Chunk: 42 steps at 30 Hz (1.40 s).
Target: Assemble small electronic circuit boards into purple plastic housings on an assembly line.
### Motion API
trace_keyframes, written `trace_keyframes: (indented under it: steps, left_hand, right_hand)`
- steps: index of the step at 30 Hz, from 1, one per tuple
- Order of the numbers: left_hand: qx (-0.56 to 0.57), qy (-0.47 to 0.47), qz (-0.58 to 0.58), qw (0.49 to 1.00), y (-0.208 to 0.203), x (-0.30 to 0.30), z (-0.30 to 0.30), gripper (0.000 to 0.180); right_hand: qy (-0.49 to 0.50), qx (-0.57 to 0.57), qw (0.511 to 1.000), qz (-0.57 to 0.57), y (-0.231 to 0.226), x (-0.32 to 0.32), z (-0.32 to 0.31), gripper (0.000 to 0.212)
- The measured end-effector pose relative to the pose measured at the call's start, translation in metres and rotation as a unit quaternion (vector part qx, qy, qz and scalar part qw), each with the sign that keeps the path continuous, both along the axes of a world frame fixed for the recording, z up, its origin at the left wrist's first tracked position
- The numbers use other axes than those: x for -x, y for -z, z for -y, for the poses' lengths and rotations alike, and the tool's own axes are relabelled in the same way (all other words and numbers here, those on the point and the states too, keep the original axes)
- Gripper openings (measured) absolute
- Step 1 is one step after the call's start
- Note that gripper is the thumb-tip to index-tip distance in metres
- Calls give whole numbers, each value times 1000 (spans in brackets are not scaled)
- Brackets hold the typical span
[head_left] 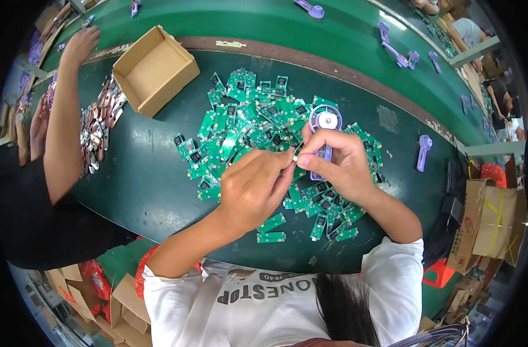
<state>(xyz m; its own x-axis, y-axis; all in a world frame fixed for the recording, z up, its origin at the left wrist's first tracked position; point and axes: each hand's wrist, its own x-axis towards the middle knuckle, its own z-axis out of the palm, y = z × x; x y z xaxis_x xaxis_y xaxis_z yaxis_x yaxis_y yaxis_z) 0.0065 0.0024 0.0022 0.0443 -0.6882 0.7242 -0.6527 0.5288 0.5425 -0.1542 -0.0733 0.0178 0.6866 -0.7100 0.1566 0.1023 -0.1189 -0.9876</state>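
My right hand point(346, 165) is closed around a purple fan-like housing point(324, 117) with a round ringed head and a white hub. The thumb and forefinger of that hand meet the fingertips of my left hand point(249, 184) just left of the housing. Between the fingertips shows a small pale piece point(295, 156) with a thin dark line, perhaps a wire; its kind is too small to tell. My left hand is closed in a pinch, and its fingers mostly hide what they hold. Under and around both hands spreads a loose pile of green circuit boards point(232, 141).
An open cardboard box point(154, 72) stands at the back left, beside a heap of shiny metallic-looking parts point(99, 124). A co-worker's arm point(64, 115) reaches in at the left. Beyond the table's edge, a green belt point(345, 34) carries purple housings. Another purple housing point(424, 152) lies at right.
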Motion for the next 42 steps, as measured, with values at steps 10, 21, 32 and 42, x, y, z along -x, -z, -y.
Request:
trace_keyframes:
  steps: [10,21,32,42]
  left_hand:
    - [-47,-26,-21,998,4,7,-7,24]
    - [-35,-50,16,998,9,11,-8,26]
    - [-63,-1,-50,997,-8,3,-4,26]
    - [-17,-16,-1,1000,0,5,-7,26]
  right_hand:
    - [38,-3,999,17,13,-4,-5,11]
    - [7,-38,999,1,13,-3,1,15]
    - [-13,-4,999,42,0,-2,1,8]
    - [-2,-6,1000,15,5,0,0,14]
